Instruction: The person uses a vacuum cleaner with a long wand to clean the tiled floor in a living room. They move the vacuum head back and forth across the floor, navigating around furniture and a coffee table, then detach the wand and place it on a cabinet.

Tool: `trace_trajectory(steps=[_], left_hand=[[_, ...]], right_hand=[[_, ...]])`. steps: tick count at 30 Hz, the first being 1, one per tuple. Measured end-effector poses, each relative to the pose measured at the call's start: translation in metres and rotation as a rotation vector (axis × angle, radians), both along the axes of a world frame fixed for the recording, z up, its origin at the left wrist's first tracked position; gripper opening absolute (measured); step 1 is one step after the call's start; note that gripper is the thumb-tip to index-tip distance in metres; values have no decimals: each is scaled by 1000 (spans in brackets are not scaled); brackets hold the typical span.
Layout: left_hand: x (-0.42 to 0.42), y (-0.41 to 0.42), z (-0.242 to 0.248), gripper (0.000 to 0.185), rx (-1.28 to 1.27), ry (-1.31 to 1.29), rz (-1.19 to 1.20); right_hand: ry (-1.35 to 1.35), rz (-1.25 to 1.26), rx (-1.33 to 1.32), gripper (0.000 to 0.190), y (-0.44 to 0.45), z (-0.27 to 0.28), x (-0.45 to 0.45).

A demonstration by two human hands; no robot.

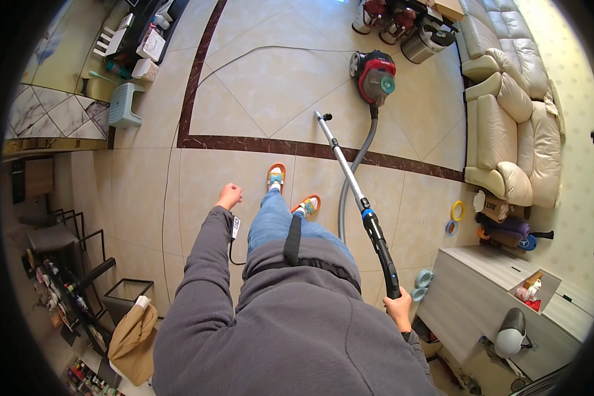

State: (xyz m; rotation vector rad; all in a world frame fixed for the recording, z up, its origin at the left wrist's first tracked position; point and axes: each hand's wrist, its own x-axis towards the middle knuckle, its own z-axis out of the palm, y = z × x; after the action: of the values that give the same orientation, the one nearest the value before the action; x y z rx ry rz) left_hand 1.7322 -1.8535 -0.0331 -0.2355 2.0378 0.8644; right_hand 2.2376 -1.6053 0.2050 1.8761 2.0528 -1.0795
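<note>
My right hand (398, 308) is wrapped around the black handle of a vacuum cleaner wand (347, 171). The wand's silver tube slants away across the floor, with a small black part near its far end. A grey hose (369, 141) runs to the red and dark grey canister vacuum cleaner (377, 76) ahead on the right. My left hand (230, 196) hangs in front of me with its fingers curled; nothing shows in it. A small white device (235, 227) with a black cable is at the left wrist.
The power cord (257, 48) crosses the tile floor (257, 104) and trails down along my left. A cream leather sofa (497, 141) and a grey wood-look cabinet (495, 292) with a helmet (511, 334) stand right. A plastic stool (124, 105) and metal-framed chairs (128, 287) stand left.
</note>
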Motion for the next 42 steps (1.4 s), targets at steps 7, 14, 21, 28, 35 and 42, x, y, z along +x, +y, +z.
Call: trace_trajectory(steps=[7,14,21,28,35,42], left_hand=[[-16,-42,-3,15,-63,-44,73],[-49,-40,-7,14,-19,-1,67],[-73,-1,-20,13,55,1,20],[-84,12,-27,14,95,49,-78],[-88,-17,-42,15,38,3,-68],[-93,-33,-23,14,7,-28,31]], right_hand=[[251,-100,-99,18,32,-26,-93],[54,177,-65,24,81,-6,-129],[-50,474,170,33,87,-20,-194],[-39,602,100,38,108,-19,-262],[-23,660,153,40,86,-48,-320],[265,135,-137,20,79,-71,-324]])
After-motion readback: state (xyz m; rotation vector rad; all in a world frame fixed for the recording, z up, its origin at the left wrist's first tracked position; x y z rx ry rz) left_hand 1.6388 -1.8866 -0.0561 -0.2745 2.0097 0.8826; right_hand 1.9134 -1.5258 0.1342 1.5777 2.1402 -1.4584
